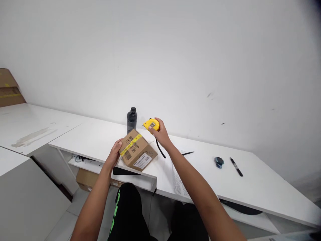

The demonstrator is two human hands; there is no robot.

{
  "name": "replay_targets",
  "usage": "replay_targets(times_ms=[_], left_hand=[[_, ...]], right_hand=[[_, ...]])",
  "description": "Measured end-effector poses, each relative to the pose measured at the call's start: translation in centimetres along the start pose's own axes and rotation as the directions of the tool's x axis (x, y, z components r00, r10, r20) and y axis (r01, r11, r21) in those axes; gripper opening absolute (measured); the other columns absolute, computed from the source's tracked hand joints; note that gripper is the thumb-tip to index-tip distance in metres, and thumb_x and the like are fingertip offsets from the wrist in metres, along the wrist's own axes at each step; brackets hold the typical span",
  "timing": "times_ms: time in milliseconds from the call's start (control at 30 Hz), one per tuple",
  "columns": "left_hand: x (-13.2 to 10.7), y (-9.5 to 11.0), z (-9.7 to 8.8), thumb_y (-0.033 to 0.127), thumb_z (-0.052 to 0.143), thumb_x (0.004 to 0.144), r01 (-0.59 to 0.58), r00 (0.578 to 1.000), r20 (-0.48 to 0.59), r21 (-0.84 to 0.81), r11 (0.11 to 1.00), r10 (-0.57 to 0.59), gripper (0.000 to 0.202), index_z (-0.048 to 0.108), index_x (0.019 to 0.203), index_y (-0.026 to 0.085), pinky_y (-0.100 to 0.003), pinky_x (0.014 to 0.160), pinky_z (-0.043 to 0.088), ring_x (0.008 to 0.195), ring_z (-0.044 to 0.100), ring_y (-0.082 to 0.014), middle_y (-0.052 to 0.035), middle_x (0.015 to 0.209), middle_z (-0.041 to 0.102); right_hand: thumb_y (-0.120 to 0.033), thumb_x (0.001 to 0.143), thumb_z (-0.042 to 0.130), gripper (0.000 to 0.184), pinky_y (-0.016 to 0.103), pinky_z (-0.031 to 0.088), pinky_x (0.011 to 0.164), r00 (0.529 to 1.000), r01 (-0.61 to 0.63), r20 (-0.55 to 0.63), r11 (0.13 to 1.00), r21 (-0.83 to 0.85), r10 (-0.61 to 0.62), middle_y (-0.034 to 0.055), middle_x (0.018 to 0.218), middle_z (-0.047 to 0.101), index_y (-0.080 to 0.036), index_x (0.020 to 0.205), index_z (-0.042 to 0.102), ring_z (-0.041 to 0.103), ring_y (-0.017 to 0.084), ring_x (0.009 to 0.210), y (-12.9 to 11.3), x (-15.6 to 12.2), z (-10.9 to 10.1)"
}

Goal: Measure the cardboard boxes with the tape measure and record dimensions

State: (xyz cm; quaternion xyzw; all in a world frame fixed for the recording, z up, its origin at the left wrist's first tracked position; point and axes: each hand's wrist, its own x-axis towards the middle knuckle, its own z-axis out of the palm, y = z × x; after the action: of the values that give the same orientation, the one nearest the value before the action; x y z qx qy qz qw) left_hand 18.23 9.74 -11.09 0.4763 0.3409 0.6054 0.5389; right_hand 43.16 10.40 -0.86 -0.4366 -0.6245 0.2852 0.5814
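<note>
My left hand [116, 151] grips the left side of a brown cardboard box [136, 152], which is tilted over the front part of the white desk. Yellow tape, printed symbols and a white label show on the box. Up and to the right of it, my right hand [160, 133] holds a yellow tape measure [152, 124], its thumb on the casing. A black strap hangs from the tape measure. No blade is visibly drawn out. Behind the box stands a dark bottle [131, 120] with its cap on, its lower part hidden by the box.
On the white desk [203, 187] lie a sheet of written paper [180, 184], a dark pen [188, 153], a small blue-black object [219, 162] and a black marker [236, 167]. Another carton [86, 179] sits below the desk's shelf. A white wall rises behind.
</note>
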Motion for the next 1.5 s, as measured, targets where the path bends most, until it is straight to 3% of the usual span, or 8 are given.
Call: replay_targets(times_ms=[133,267,500,600,867,1100,1300,1500], left_hand=[[-1.0,-0.4,-3.3,0.05,0.061,0.079,-0.038,0.968,-0.21,0.425,0.904,0.139,0.06,0.049,0.129,0.019,-0.046,0.103,0.039,0.124,0.049,-0.0294,-0.0145,0.13,0.055],[-1.8,1.6,-3.6,0.04,0.062,0.077,-0.01,0.939,-0.224,0.741,0.672,0.26,0.044,0.06,0.115,0.018,-0.053,0.107,0.033,0.124,0.047,-0.0335,-0.016,0.12,0.059],[-6.4,4.4,-0.1,0.052,0.057,0.083,0.092,0.966,-0.257,0.279,0.956,-0.018,0.058,0.05,0.131,0.02,-0.037,0.095,0.047,0.113,0.059,-0.0248,-0.0107,0.126,0.062],[-6.3,3.3,0.6,0.039,0.074,0.072,0.075,0.956,-0.293,0.237,0.969,-0.002,0.076,0.043,0.138,0.018,-0.036,0.096,0.047,0.111,0.061,-0.0251,-0.0121,0.127,0.061],[-3.2,2.1,1.8,0.035,0.076,0.07,0.11,0.994,-0.039,0.128,0.986,-0.106,0.082,0.036,0.139,0.021,-0.035,0.081,0.053,0.094,0.067,-0.022,-0.0126,0.125,0.06],[-2.6,1.6,1.8,0.038,0.077,0.068,0.115,0.993,-0.009,0.102,0.988,-0.115,0.086,0.033,0.141,0.023,-0.033,0.081,0.05,0.087,0.066,-0.0187,-0.009,0.114,0.065],[-2.9,0.8,2.8,0.035,0.075,0.066,0.022,0.987,-0.164,0.112,0.993,-0.003,0.068,0.05,0.127,0.019,-0.034,0.084,0.049,0.093,0.065,-0.0207,-0.0108,0.121,0.063],[-2.7,0.3,2.9,0.034,0.072,0.068,-0.011,0.971,-0.235,0.152,0.988,0.047,0.054,0.058,0.117,0.015,-0.036,0.093,0.046,0.109,0.061,-0.0246,-0.0121,0.123,0.063]], right_hand=[[-0.042,0.067,0.075,0.068,0.029,0.054,0.064,0.971,-0.239,0.13,0.854,0.462,0.202,0.0021,0.111,0.061,-0.029,0.126,0.043,0.065,0.017,0.083,1.5,-1.6,2.7],[-0.04,0.07,0.074,0.06,0.025,0.052,0.06,0.932,-0.361,0.256,0.74,0.567,0.258,0.0008,0.099,0.063,-0.027,0.121,0.045,0.065,0.015,0.076,1.4,-3.6,6.8],[-0.045,0.077,0.067,0.063,0.03,0.055,0.074,0.941,-0.228,0.306,0.936,0.267,0.143,0.0035,0.117,0.058,-0.029,0.133,0.043,0.06,0.018,0.095,0.7,-5.1,10.7],[-0.046,0.086,0.057,0.063,0.033,0.054,0.079,0.905,-0.144,0.414,0.987,0.076,0.101,0.0052,0.122,0.058,-0.029,0.142,0.035,0.06,0.019,0.098,0.3,-4.5,10.1],[-0.039,0.089,0.052,0.066,0.044,0.039,0.104,0.779,0.228,0.619,0.964,-0.14,-0.095,0.0111,0.143,0.043,-0.025,0.148,0.028,0.048,0.024,0.124,-0.6,-1.4,7.3],[-0.028,0.091,0.049,0.05,0.04,0.044,0.094,0.691,0.433,0.719,0.84,-0.328,-0.075,0.009,0.122,0.049,-0.027,0.14,0.039,0.055,0.022,0.105,-1.4,-1.2,7.5],[-0.027,0.092,0.048,0.047,0.037,0.047,0.083,0.691,0.426,0.722,0.793,-0.435,0.025,0.0071,0.113,0.051,-0.032,0.138,0.041,0.058,0.021,0.092,-2.9,-2.0,4.9],[-0.034,0.091,0.049,0.045,0.041,0.048,0.086,0.733,0.338,0.673,0.809,-0.48,0.093,0.0061,0.12,0.055,-0.037,0.135,0.043,0.059,0.025,0.099,-2.1,-3.8,-1.9]])
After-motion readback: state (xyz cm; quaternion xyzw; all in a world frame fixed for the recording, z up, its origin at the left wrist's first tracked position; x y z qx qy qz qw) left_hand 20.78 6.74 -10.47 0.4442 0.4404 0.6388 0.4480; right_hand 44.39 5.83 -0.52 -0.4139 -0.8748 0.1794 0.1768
